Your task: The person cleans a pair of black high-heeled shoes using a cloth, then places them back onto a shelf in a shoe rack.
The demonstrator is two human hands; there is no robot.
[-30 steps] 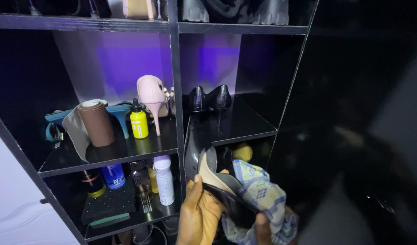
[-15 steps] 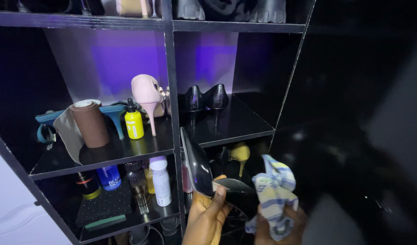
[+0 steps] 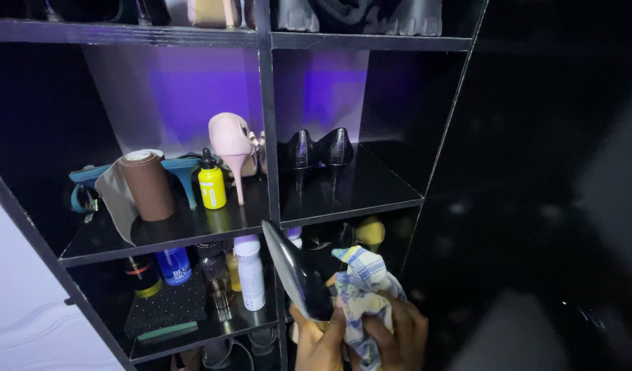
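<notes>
Tall black shelving unit (image 3: 266,124) fills the view, split into cubbies by a centre upright, with a purple glow on the back wall. Upper right cubby: a pair of black pointed heels (image 3: 317,148) set toe-out at the back, side by side, with bare glossy shelf in front of them. Upper left cubby: a brown roll of material (image 3: 146,184) standing upright with a loose flap hanging at its left, teal heels (image 3: 175,170) behind and partly hidden by it, a pink stiletto (image 3: 230,148) standing near the upright, and a small yellow bottle (image 3: 211,183) with a black cap between roll and stiletto. Lower left cubby: a white bottle (image 3: 251,271), a blue jar (image 3: 172,264), a dark jar with a yellow band (image 3: 141,276), and a black dotted box (image 3: 166,306) lying flat in front of them. Lower right cubby is dim; a yellow heel (image 3: 369,232) shows at its back. In front of the lower cubbies, low in view, a glossy black shoe (image 3: 295,275) is held tilted, toe pointing up-left. Left hand (image 3: 318,343) grips it from below, fingers wrapped round its lower end. Right hand (image 3: 391,333) is closed on a crumpled checked cloth (image 3: 360,288), pressed against the shoe's right side.
</notes>
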